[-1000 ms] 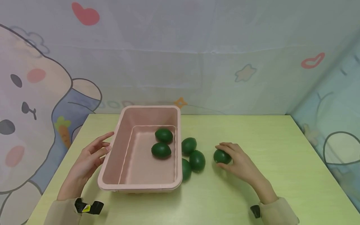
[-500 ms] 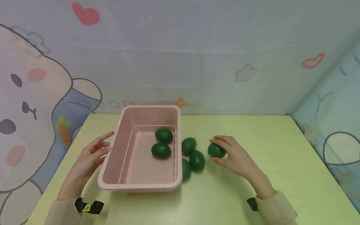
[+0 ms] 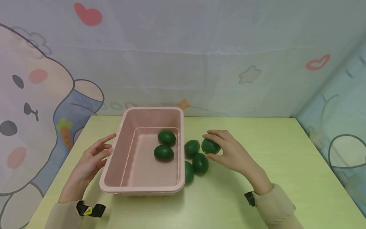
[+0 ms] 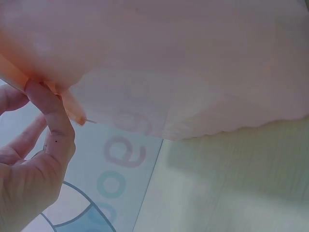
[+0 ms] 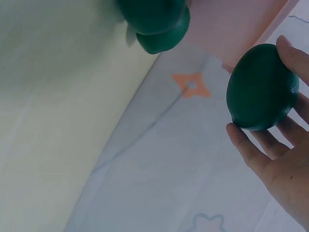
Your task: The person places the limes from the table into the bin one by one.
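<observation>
My right hand (image 3: pixel 231 154) grips a dark green oval fruit (image 5: pixel 263 87) between thumb and fingers. It holds the fruit just right of a cluster of similar fruits beside the pink plastic bin (image 3: pixel 142 190). One of these fruits (image 3: pixel 192 148) lies at the back, another fruit (image 3: pixel 200 164) in front of it, and a third fruit (image 3: pixel 189 173) is partly hidden by the bin's right rim. Inside the bin lie two more, a rear fruit (image 3: pixel 166 137) and a front fruit (image 3: pixel 164 153). My left hand (image 3: pixel 90 162) touches the bin's left rim with relaxed fingers, its fingertips close under the rim in the left wrist view.
The bin stands on a pale yellow-green table (image 3: pixel 257 130), left of the middle. A printed cloth backdrop (image 3: pixel 217 63) hangs behind the table's back edge. Dark wrist straps sit at both sleeves.
My right hand has carried the gripped fruit left and toward the back, from the table's right side to beside the cluster. The left hand and the bin stay where they were.
</observation>
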A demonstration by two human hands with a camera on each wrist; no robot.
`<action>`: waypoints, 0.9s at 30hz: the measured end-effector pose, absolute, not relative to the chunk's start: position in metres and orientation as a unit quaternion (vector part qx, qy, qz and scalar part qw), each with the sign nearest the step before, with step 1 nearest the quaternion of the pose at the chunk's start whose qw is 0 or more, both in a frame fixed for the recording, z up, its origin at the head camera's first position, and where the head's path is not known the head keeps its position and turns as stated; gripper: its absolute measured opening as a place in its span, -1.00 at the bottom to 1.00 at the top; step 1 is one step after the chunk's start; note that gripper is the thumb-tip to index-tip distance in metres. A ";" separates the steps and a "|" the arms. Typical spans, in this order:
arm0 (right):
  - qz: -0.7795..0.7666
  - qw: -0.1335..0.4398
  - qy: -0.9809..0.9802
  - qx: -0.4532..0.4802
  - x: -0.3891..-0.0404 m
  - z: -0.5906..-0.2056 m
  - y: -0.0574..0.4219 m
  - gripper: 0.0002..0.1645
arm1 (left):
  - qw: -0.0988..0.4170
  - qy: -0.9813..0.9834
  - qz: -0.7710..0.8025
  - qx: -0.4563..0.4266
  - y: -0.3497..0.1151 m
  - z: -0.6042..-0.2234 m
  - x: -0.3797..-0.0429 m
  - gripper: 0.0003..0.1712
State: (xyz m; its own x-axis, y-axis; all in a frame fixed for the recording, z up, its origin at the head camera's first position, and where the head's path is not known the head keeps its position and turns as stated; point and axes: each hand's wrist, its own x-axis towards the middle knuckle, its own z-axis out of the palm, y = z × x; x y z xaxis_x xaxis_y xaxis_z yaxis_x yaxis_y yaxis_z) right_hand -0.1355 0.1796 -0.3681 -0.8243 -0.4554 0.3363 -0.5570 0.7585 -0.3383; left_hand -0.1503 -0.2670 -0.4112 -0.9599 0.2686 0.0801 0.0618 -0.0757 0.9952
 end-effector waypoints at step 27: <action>0.186 0.121 -0.909 0.352 -0.150 -0.326 0.132 -0.32 | 0.072 0.673 0.726 0.123 -0.266 -0.411 -0.150 -0.41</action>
